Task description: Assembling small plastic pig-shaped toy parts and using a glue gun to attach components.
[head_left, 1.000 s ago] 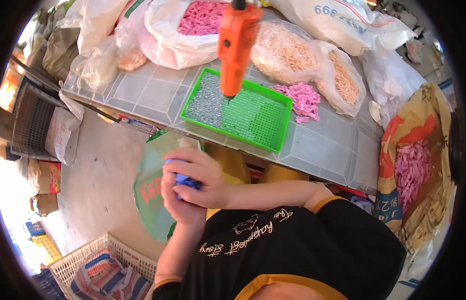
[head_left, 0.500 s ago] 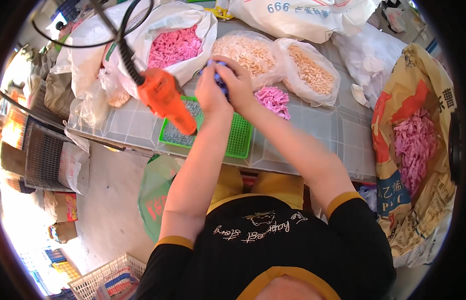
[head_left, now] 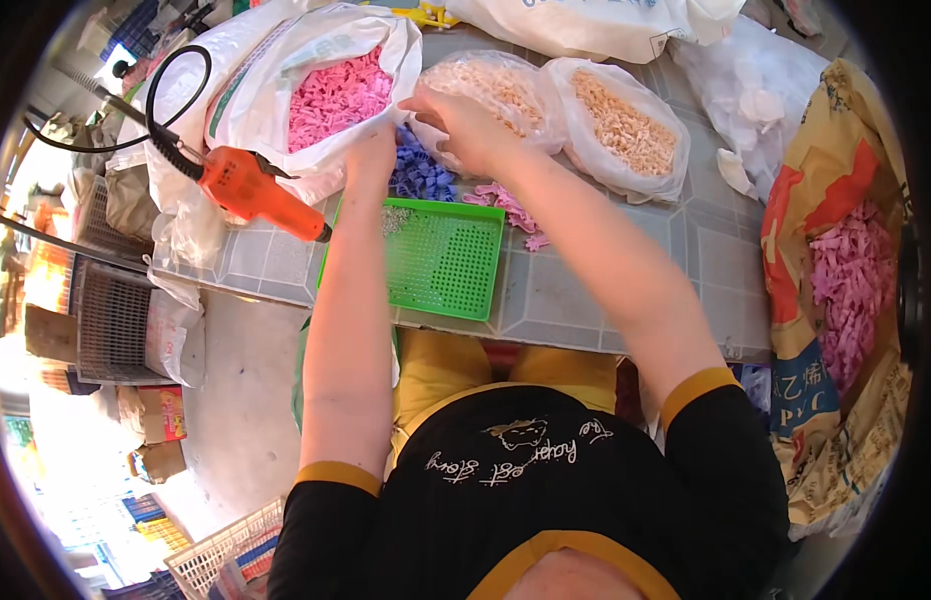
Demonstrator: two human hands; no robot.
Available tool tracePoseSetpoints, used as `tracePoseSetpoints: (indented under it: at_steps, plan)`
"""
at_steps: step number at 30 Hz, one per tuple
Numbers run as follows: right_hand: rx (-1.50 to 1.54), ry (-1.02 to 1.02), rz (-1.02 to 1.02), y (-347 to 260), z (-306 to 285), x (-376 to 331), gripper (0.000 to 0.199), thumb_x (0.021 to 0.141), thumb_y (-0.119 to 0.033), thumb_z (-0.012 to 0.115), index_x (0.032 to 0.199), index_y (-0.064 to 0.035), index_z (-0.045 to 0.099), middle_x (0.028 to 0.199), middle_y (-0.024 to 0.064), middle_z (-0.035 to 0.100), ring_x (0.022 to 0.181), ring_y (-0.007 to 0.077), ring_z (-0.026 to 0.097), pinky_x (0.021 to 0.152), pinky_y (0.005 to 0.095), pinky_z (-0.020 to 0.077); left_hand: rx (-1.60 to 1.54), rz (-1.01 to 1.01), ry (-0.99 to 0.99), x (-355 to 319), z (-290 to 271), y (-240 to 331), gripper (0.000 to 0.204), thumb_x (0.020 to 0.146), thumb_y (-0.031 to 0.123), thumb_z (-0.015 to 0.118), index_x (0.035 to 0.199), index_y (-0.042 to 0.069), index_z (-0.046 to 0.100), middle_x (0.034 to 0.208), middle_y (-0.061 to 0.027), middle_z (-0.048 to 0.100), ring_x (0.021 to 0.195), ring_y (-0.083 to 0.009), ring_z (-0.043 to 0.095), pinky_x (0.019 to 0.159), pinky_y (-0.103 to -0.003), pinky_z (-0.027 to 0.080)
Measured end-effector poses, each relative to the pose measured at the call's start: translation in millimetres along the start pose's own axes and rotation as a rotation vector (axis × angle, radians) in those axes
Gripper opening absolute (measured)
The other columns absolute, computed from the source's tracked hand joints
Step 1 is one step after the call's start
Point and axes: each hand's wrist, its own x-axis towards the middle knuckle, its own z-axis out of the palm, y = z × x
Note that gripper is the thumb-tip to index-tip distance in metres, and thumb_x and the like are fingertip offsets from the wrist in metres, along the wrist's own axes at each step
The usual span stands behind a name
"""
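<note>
My left hand (head_left: 372, 152) is at the near rim of the white sack (head_left: 331, 165) of pink plastic pieces (head_left: 341, 95); its fingers are mostly hidden and I cannot tell what they hold. With fingers apart and nothing visible in them, my right hand (head_left: 468, 132) reaches left over the table's far side, by the bag of pale pieces (head_left: 491, 90). Below and between both hands lies a heap of blue plastic pieces (head_left: 423, 178). Closer to me sits a green perforated tray (head_left: 446, 265) with small grey metal bits (head_left: 394, 220), partly covered by my left forearm.
An orange power screwdriver (head_left: 256, 195) hangs by its cable left of my left forearm. Loose pink pieces (head_left: 508, 208) lie right of the blue heap. Another bag of pale pieces (head_left: 626, 130) stands farther right. A big brown sack (head_left: 801, 300) stands at the table's right end.
My hands were cupped together around blue pieces; now they are apart, and the blue pieces lie heaped on the table. The screwdriver appears farther left. The view has shifted slightly.
</note>
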Motion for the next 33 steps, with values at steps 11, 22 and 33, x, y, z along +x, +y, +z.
tracePoseSetpoints:
  at_steps: [11,22,33]
  plan:
    - [0.124,0.066,-0.101,-20.7,-44.8,-76.5,0.028,0.097,-0.006,0.054,0.123,-0.0007,0.061,0.113,0.0092,0.064,0.105,0.0188,0.064,0.091,0.0324,0.0534,0.106,0.550,-0.530,-31.1,-43.1,21.0,0.048,0.074,-0.005,0.046,0.112,0.003,0.073,0.095,-0.0106,0.073,0.092,-0.0290,0.069,0.086,-0.036,0.052]
    - [0.214,0.171,-0.204,2.4,-78.8,-175.0,0.041,0.079,0.011,0.067,0.118,-0.0017,0.061,0.108,0.0057,0.060,0.103,0.0161,0.060,0.097,0.0310,0.0524,0.287,0.780,-0.153,-99.0,-26.8,-2.1,0.030,0.088,0.002,0.059,0.117,0.002,0.068,0.107,-0.0153,0.070,0.100,-0.0284,0.067,0.088,-0.039,0.053]
    - [-0.472,0.681,-0.470,73.9,-119.8,-269.1,0.024,0.086,0.003,0.067,0.109,-0.0032,0.064,0.108,0.0044,0.062,0.101,0.0138,0.059,0.089,0.0254,0.0465,0.045,0.887,-0.857,-247.7,-44.9,-3.8,0.027,0.081,-0.001,0.069,0.107,0.002,0.069,0.105,-0.0160,0.068,0.102,-0.0358,0.063,0.091,-0.041,0.051]
